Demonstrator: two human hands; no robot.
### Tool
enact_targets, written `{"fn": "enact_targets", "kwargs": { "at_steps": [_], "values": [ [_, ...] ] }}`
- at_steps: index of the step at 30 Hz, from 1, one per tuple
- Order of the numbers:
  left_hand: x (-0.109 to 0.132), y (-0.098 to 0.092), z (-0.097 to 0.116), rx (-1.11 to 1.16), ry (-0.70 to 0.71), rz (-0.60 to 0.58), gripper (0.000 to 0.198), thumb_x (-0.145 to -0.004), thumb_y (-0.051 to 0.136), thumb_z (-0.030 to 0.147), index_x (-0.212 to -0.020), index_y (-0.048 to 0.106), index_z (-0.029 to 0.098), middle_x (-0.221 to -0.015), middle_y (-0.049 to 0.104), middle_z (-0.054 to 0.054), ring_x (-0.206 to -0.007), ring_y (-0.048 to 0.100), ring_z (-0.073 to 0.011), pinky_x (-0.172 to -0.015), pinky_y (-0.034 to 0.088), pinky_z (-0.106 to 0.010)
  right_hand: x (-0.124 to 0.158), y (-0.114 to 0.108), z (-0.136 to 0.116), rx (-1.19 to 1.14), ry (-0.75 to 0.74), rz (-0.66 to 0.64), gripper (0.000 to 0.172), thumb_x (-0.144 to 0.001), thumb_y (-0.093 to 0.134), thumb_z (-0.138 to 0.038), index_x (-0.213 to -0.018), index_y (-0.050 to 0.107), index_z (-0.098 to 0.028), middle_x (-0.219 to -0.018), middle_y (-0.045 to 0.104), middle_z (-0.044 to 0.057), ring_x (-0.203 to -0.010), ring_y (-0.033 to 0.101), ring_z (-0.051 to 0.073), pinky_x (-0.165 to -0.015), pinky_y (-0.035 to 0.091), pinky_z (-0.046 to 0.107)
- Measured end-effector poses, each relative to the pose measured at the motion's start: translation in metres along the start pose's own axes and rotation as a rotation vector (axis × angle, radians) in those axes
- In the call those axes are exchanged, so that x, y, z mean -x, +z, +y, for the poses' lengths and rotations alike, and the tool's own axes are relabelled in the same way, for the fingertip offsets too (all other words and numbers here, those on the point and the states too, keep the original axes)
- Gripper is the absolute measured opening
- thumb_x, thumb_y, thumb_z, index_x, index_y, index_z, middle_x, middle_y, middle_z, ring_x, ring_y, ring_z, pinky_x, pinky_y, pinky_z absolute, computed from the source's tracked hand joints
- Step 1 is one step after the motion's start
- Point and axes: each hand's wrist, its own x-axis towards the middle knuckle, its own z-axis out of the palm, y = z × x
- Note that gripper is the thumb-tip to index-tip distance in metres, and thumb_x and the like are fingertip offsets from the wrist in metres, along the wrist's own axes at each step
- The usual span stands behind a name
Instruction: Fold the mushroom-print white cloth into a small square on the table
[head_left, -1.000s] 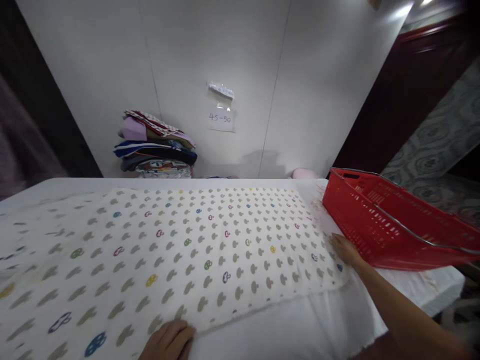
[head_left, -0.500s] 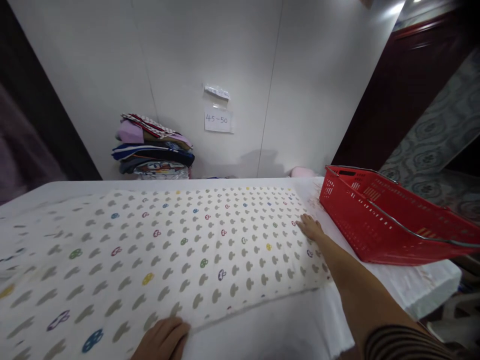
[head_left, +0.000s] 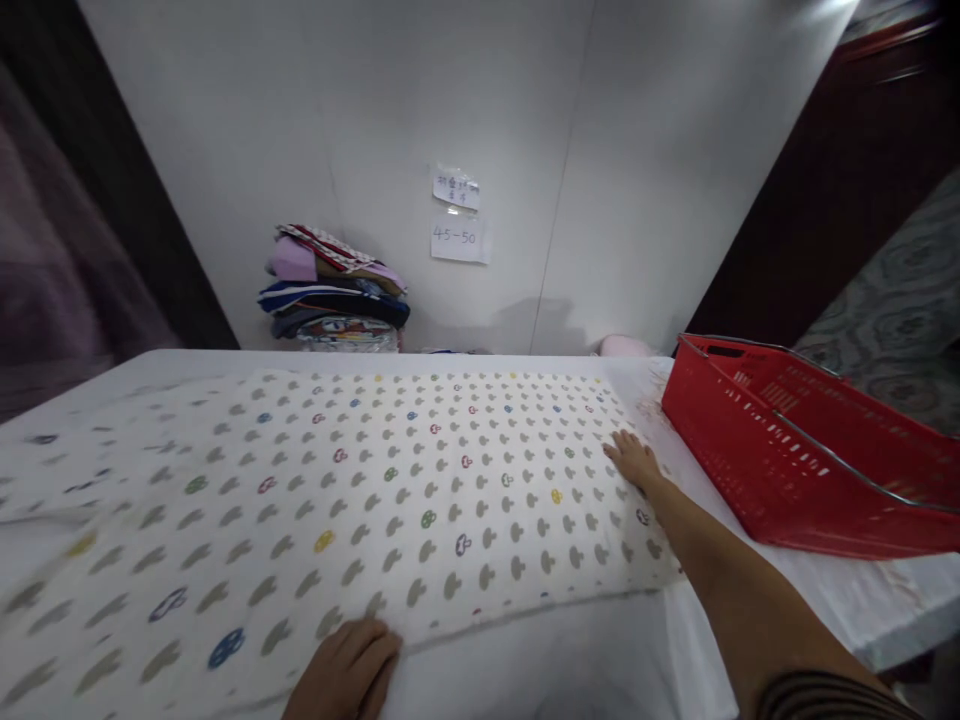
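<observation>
A white cloth printed with mushrooms (head_left: 450, 480), mostly grey with some coloured ones, lies spread flat over a white-covered table. At its near edge rests my left hand (head_left: 346, 668), the fingers together and curled over the hem; the fingertips and thumb are largely hidden. My right hand (head_left: 632, 460) reaches forward to the cloth's right side and presses flat on it, fingers spread. On the left, the cloth continues into looser folds.
A red plastic basket (head_left: 810, 440) with metal handles stands right of the cloth. Folded garments (head_left: 337, 290) are stacked against the wall at the back left. Paper labels (head_left: 457, 238) hang on the wall. A pink item (head_left: 624, 346) shows behind the table's far edge.
My view has turned slightly left, so everything sits further right in the picture. Both hands keep about the same places on the cloth, which stays spread flat.
</observation>
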Motion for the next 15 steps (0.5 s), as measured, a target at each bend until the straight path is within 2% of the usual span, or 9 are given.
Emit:
{"fn": "enact_targets", "kwargs": {
  "at_steps": [2,5,8,11,15],
  "values": [
    [-0.006,-0.005,0.011,0.013,-0.029,-0.033,0.043,-0.082,0.054,0.028,-0.108,0.070,0.058,-0.085,0.076,0.006,-0.074,0.072,-0.0268,-0.062,0.067,-0.042,0.009,-0.002,0.002,0.002,0.007,0.005,0.058,-0.101,0.040,-0.046,-0.151,0.048,-0.017,-0.165,0.031,0.014,-0.154,0.023,0.034,-0.122,0.024,0.056],
    [-0.012,-0.012,0.024,-0.004,-0.063,-0.112,0.031,-0.089,0.050,0.023,-0.094,0.074,0.042,-0.087,0.074,0.002,-0.079,0.070,-0.0241,-0.068,0.064,-0.040,0.033,-0.002,0.016,-0.003,0.032,0.040,0.055,-0.100,0.043,-0.044,-0.148,0.052,-0.017,-0.162,0.036,0.018,-0.152,0.027,0.038,-0.119,0.028,0.062],
    [-0.014,-0.016,0.030,-0.055,-0.068,-0.195,0.026,-0.092,0.047,0.019,-0.085,0.070,0.030,-0.086,0.071,-0.001,-0.081,0.066,-0.0225,-0.071,0.060,-0.039,0.068,0.000,0.045,0.002,0.042,0.087,0.049,-0.100,0.044,-0.040,-0.142,0.057,-0.019,-0.156,0.046,0.017,-0.147,0.038,0.035,-0.117,0.036,0.052],
    [-0.015,-0.017,0.031,-0.091,-0.048,-0.252,0.025,-0.095,0.047,0.018,-0.086,0.069,0.024,-0.087,0.069,-0.001,-0.083,0.064,-0.0210,-0.076,0.055,-0.038,0.107,-0.003,0.076,0.046,0.075,0.102,0.050,-0.100,0.041,-0.036,-0.142,0.056,-0.012,-0.148,0.054,0.019,-0.137,0.051,0.032,-0.112,0.043,0.043],
    [-0.015,-0.013,0.028,-0.071,-0.027,-0.266,0.024,-0.096,0.048,0.018,-0.089,0.070,0.023,-0.091,0.069,-0.004,-0.087,0.062,-0.0217,-0.081,0.052,-0.039,0.142,-0.011,0.100,0.091,0.156,0.126,0.050,-0.097,0.048,-0.031,-0.135,0.059,-0.002,-0.127,0.066,0.027,-0.120,0.064,0.034,-0.102,0.049,0.041]
  ]
}}
